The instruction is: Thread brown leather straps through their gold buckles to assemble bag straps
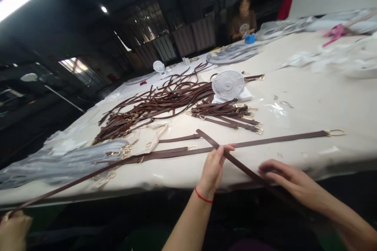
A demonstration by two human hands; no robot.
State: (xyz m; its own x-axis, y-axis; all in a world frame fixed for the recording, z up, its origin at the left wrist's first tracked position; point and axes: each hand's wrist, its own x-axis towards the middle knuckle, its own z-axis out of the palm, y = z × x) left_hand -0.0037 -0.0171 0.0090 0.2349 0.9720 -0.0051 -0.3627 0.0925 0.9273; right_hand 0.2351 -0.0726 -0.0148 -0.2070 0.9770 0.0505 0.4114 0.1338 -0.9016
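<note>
In the head view, the left hand [212, 168], with a red string [203, 197] around its wrist, is above the near edge of the table [318, 102]. Its fingers pinch a brown strap [243, 166] not far from the upper end. This strap slants from the middle of the table down to the right, past the edge, where it becomes dark and blurred.

The right hand [284, 176] is beside the lower part of the strap. Its fingers are loosely curved, with a gap to the thumb; I cannot tell whether they touch the strap.

Behind the left hand, a long strap [273, 140] lies across the table, with a gold ring [336, 132] at its right end. Farther back are a bundle of short straps [224, 111] with gold buckles, a white fan [228, 85] and a large pile of straps [176, 98]. Grey plastic [73, 160] lies on the left side. At the far left, a co-worker's hand [14, 227] grips the end of another strap [67, 186]. A person [244, 23] is beyond the table, near a blue box [249, 39].
</note>
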